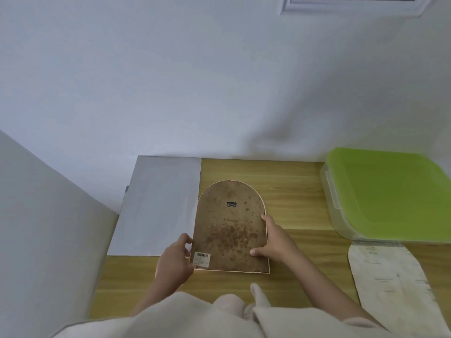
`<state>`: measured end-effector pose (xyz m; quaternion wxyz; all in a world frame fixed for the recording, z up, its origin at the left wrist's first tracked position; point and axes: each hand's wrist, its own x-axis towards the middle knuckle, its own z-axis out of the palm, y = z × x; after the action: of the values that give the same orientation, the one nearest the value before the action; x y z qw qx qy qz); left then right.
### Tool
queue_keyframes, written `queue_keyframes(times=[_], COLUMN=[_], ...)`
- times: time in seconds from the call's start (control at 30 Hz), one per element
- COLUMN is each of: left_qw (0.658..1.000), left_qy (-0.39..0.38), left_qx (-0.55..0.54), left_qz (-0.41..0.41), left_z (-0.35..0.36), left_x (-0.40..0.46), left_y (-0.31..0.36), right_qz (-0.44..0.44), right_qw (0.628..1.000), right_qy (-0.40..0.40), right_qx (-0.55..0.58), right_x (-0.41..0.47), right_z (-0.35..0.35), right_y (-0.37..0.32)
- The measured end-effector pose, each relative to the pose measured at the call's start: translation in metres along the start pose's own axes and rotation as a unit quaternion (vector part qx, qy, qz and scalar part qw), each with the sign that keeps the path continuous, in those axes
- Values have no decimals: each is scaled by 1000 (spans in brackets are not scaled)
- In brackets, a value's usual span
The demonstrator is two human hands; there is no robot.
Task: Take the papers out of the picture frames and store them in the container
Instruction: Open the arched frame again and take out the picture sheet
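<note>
On the table [288, 289], both hands' grips [174, 261] [275, 242] clasp the face-down frame's [230, 230] sides.

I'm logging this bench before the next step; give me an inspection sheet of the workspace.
Surface: wooden table, partly covered.
Job's things: arched picture frame face down, backing board on; container with green lid closed.
Clutter: white sheet at left; arched paper at right.
Hands: left hand and right hand grip the frame's edges.
Cables: nothing seen.
Surroundings: white walls, window frame.
</note>
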<state>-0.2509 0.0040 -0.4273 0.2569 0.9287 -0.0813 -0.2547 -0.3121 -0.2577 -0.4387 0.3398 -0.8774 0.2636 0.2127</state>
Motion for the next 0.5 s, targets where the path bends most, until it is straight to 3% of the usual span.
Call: queue_keyframes(times=[0.5], left_qw=[996], left_qy=[-76], left_qx=[50], left_qz=[24], left_z=[-10], left_x=[8], left_y=[16], right_qz=[2], right_qw=[993], right_qy=[-47], right_qx=[-106], right_x=[13], right_z=[-12], right_y=[-14])
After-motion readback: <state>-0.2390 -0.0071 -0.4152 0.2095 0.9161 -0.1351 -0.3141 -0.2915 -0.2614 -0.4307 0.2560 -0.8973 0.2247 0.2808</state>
